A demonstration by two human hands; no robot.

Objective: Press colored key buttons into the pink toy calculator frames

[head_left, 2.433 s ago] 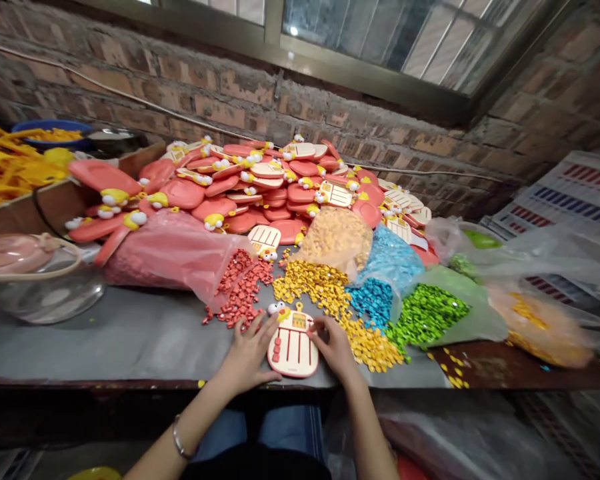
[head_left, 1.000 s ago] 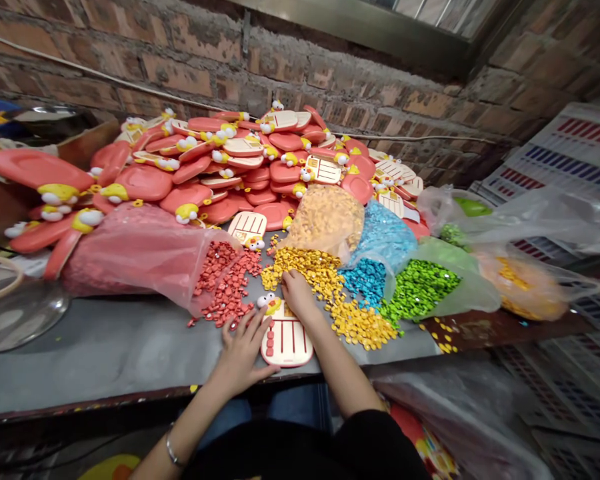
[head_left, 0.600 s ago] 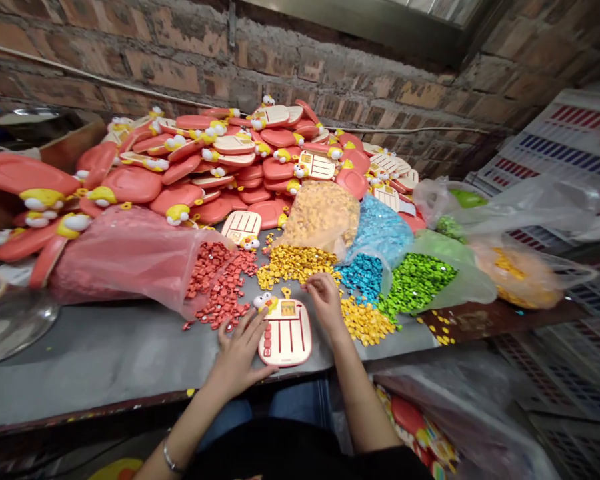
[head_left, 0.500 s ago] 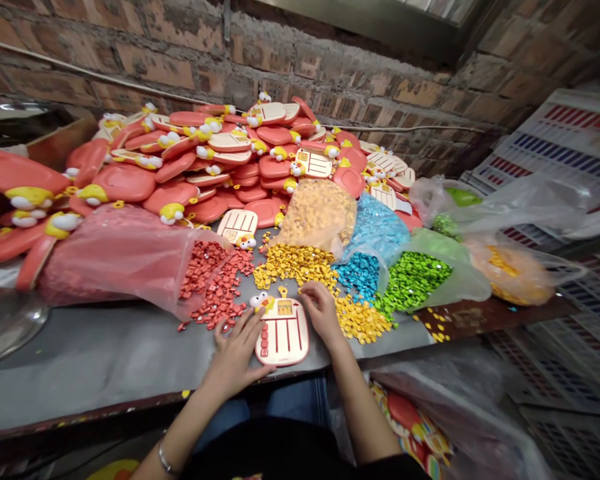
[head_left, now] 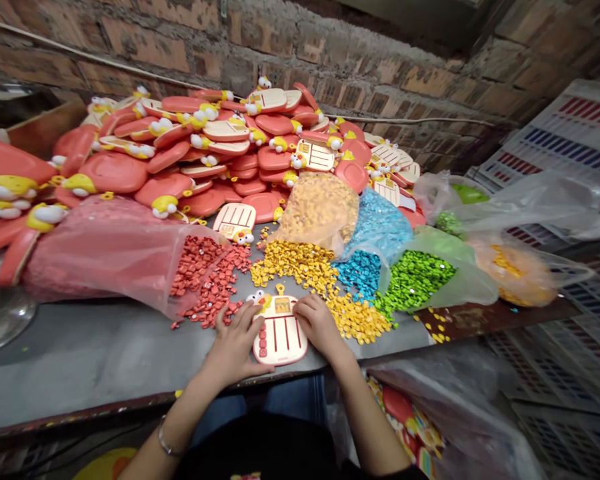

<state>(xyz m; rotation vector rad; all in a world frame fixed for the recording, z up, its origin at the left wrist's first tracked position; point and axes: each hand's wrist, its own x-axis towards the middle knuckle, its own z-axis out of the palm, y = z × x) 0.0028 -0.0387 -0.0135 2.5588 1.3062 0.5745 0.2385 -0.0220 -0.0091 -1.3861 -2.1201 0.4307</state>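
In the head view, a cream plastic board with red slots (head_left: pixel 280 340) is held flat on a grey table top (head_left: pixel 105 360), pressed by an open left hand (head_left: pixel 235 347). A curled right hand (head_left: pixel 320 325) rests on its right edge, grip unclear, beside spilled yellow plastic beads (head_left: pixel 360 320).

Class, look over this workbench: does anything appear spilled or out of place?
Stray yellow pieces lie scattered on the brown board right of the green pieces. They look spilled, sitting apart from the main yellow heap.

Brick wall (head_left: pixel 330 60) | heaped coral boards (head_left: pixel 190 167) | white plastic crates (head_left: pixel 555 140)
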